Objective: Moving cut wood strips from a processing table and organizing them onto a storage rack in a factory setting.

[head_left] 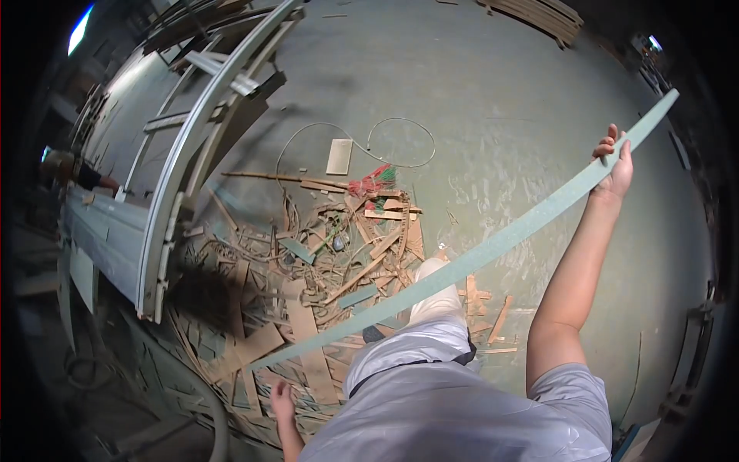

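My right hand [613,173], raised at the right, is closed around a long, narrow pale-green board strip [493,245] near its upper end. The strip slants down to the left across my front, and its lower end reaches over the scrap pile. My left hand [282,398] is low at the left, just below that lower end and apart from it. Its fingers are loosely curled, with nothing seen in them. Under the strip lies a heap of wood and board offcuts [308,308]. A broom [373,182] with red and green bristles lies along the heap's far edge.
A panel machine with a long metal rail [202,127] stands at the left, and another person's arm [98,181] shows beyond it. A thin hose [400,120] loops on the floor by a small pale board [339,156]. Stacked boards [539,19] lie at the far right.
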Demonstrator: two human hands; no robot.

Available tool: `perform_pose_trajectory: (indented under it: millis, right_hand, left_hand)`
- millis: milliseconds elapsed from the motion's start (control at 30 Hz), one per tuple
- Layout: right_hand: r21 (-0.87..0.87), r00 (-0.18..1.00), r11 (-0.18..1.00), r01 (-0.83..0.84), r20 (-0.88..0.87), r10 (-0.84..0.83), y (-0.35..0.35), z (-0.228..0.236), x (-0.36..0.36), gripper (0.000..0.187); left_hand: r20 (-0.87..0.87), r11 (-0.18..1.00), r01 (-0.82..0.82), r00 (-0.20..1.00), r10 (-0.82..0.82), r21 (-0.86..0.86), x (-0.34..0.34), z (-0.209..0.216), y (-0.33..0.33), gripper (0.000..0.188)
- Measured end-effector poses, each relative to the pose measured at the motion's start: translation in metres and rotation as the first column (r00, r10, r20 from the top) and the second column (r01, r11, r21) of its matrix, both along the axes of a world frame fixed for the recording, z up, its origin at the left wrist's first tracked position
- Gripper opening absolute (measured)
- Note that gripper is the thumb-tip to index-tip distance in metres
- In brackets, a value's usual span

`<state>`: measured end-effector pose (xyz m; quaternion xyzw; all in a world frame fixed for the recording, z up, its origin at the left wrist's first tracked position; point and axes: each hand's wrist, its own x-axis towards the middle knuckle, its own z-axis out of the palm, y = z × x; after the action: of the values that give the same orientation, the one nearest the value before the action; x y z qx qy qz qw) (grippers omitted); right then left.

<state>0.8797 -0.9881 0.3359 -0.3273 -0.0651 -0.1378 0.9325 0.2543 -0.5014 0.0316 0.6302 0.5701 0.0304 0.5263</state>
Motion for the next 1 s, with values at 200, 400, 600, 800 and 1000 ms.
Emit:
perform_pose_trajectory:
  millis: [200, 400, 600, 800, 1000]
  right_hand:
    - [-0.07, 0.967, 0.965, 0.252, -0.018, -0.254, -0.065, -0.009, 0.13, 0.03]
    - [-0.11, 0.846, 0.873, 0.476, -0.214, -0.488, -0.116, -0.09, 0.186, 0.026]
    - [-0.074, 0.83, 0.833, 0.548, -0.073, -0.553, -0.183, -0.083, 0.344, 0.031]
    - [0.007, 0.73, 0.737, 0.676, -0.144, -0.668, -0.157, -0.077, 0.454, 0.031]
    - [0.085, 0.831, 0.831, 0.55, 0.044, -0.555, -0.115, -0.095, 0.609, 0.037]
  left_hand:
    - [0.292, 0.762, 0.57, 0.819, -0.494, -0.308, 0.365, 0.014, -0.088, 0.039]
    - [0.521, 0.432, 0.681, 0.732, -0.439, -0.592, 0.553, 0.024, -0.178, 0.048]
    - [0.551, 0.427, 0.896, 0.42, -0.721, -0.125, 0.828, 0.076, -0.239, 0.047]
    - [0.509, 0.549, 0.807, 0.574, -0.641, -0.219, 0.916, 0.046, -0.194, 0.045]
    - [0.518, 0.625, 0.628, 0.765, -0.383, -0.465, 1.058, 0.019, -0.12, 0.041]
